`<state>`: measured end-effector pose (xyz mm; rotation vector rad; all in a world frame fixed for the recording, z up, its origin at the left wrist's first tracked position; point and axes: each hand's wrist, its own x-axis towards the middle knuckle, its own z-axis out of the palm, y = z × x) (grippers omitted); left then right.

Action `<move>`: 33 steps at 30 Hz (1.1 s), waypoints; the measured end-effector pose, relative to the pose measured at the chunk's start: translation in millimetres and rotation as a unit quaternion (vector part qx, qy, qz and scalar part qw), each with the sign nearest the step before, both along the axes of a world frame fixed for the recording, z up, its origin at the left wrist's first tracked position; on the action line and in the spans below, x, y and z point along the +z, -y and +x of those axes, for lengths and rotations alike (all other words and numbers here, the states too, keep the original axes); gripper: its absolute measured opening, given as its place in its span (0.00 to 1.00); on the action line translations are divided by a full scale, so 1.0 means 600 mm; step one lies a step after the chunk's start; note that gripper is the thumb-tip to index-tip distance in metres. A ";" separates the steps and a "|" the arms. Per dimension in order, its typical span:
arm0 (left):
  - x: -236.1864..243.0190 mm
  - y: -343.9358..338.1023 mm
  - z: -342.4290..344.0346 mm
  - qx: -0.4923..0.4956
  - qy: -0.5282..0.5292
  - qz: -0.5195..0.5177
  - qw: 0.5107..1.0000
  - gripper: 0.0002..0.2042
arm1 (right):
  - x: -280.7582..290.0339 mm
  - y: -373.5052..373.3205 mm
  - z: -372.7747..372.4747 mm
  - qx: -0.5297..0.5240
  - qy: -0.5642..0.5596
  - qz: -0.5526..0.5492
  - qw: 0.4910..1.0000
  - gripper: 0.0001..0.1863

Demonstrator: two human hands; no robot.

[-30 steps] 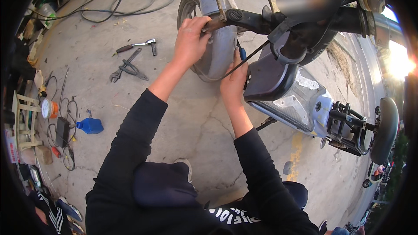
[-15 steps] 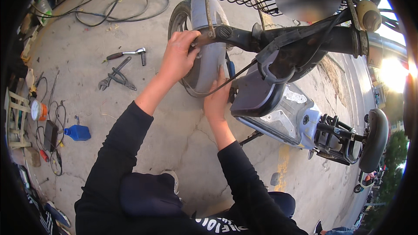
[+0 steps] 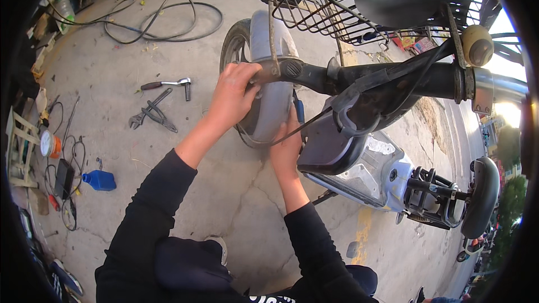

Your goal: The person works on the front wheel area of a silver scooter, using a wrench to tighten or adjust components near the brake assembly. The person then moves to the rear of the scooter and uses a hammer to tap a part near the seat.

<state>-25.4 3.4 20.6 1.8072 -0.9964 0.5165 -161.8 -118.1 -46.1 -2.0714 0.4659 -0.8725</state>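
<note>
The grey front fender (image 3: 269,109) of a light-purple electric scooter (image 3: 370,174) arches over its front wheel (image 3: 233,45). My left hand (image 3: 233,94) is closed round the end of the dark front fork (image 3: 314,81), beside the fender; its fingertips are partly hidden. Lower down, my right hand (image 3: 285,148) lies against the fender's right side, fingers stretched upward, with a thin black cable (image 3: 306,125) passing across them. Part of those fingers is out of sight behind the fender.
On the concrete to the left lie a ratchet wrench (image 3: 167,84), an adjustable wrench (image 3: 149,109) and pliers (image 3: 161,120). A blue bottle (image 3: 100,180) and a tub with orange sides (image 3: 51,144) are farther left. A black hose (image 3: 151,35) coils behind. The wire basket (image 3: 314,3) overhangs the front wheel.
The whole view has tilted, so the scooter's front and the floor tools sit lower in the picture. Both hands stay at the fork and fender, with little change of grip.
</note>
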 end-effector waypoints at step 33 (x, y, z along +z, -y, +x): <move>-0.022 0.008 0.022 0.023 0.050 -0.007 0.998 0.22 | 0.091 -0.001 0.060 -0.016 -0.012 -0.189 0.982 0.23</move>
